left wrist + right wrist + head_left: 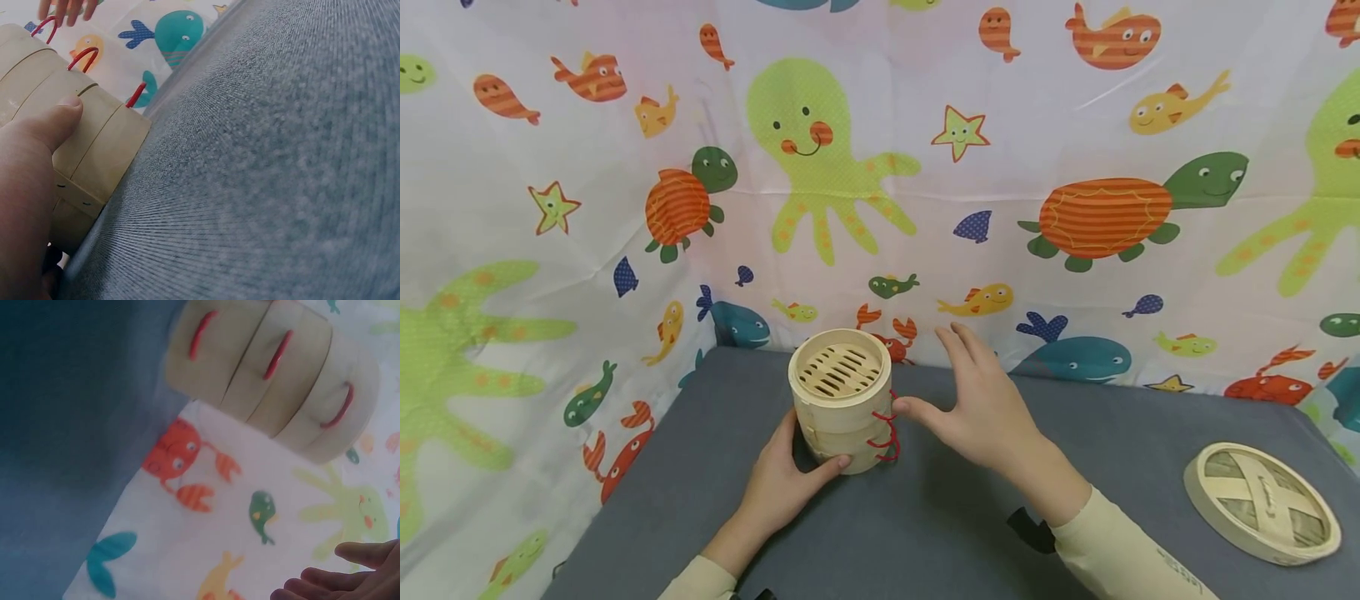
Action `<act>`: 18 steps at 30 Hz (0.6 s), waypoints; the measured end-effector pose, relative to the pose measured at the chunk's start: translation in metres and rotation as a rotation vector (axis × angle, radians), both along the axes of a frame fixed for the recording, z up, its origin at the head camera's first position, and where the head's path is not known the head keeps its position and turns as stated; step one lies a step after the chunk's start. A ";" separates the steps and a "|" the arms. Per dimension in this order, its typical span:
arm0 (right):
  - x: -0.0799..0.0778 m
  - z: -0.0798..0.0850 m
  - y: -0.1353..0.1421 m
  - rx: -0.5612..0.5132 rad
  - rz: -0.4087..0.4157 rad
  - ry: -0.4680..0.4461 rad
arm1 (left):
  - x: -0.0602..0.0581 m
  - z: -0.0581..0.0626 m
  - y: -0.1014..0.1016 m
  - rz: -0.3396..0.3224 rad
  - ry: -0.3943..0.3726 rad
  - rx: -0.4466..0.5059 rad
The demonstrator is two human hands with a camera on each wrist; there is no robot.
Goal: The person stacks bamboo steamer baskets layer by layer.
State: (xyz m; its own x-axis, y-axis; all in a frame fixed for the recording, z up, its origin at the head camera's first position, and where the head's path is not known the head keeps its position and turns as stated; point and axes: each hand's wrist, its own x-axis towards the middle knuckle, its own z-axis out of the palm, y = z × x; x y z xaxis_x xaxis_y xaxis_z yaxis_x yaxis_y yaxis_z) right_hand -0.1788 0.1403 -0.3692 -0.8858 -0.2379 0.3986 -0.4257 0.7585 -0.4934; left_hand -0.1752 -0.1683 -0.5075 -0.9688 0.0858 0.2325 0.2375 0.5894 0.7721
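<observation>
A small round bamboo steamer [841, 400] stands upright as a stack of tiers on the dark cloth, its slatted top rack uncovered. Red cord loops [278, 355] run up its right side. My left hand [782, 479] grips the lower tiers from the left, with the thumb [61, 119] across the front and the other fingers mostly hidden behind. To the right of the stack, my right hand [977, 408] is raised with fingers spread and nothing in its grasp. Its thumb tip comes right up to the red loops in the head view.
The woven bamboo lid [1262, 502] lies on the grey-blue table cloth [940, 533] at the far right. A curtain [910, 167] printed with sea animals hangs behind the table and along its left side. A black strap [1032, 531] is at my right wrist.
</observation>
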 end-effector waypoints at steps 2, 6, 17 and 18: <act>0.001 -0.002 0.009 0.007 -0.018 0.000 | 0.000 0.000 0.000 0.003 0.000 -0.003; 0.004 -0.007 0.027 0.024 -0.063 -0.006 | 0.000 -0.001 0.002 0.006 -0.006 -0.008; 0.010 -0.022 0.068 0.057 -0.144 -0.043 | -0.001 0.000 0.001 0.009 -0.005 -0.001; 0.010 -0.023 0.071 0.056 -0.147 -0.039 | -0.001 0.000 0.001 0.008 -0.001 -0.001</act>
